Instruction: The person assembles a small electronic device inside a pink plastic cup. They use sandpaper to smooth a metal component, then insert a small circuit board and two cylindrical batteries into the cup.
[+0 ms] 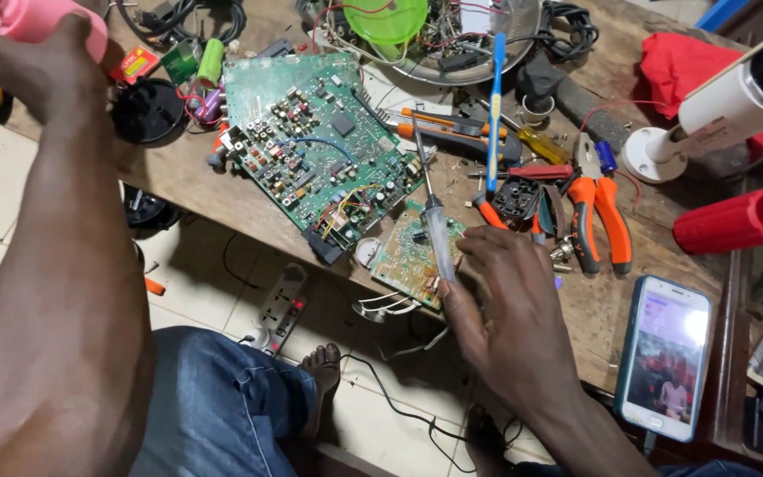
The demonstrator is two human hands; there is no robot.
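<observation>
A soldering iron (pixel 434 221) is gripped by the right hand (pixel 509 309) over a small circuit board (pixel 404 261), flanked by orange pliers (pixel 600 216); a pink roll (pixel 33 18) is clasped by the left hand (pixel 28 62)

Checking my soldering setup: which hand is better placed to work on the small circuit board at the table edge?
Right. The right hand holds the soldering iron over the small circuit board; the left hand is raised, gripping a pink object.

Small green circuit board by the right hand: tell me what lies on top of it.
The soldering iron held by the right hand crosses the small green circuit board. The thumb covers its lower right edge, so anything there is hidden.
</observation>
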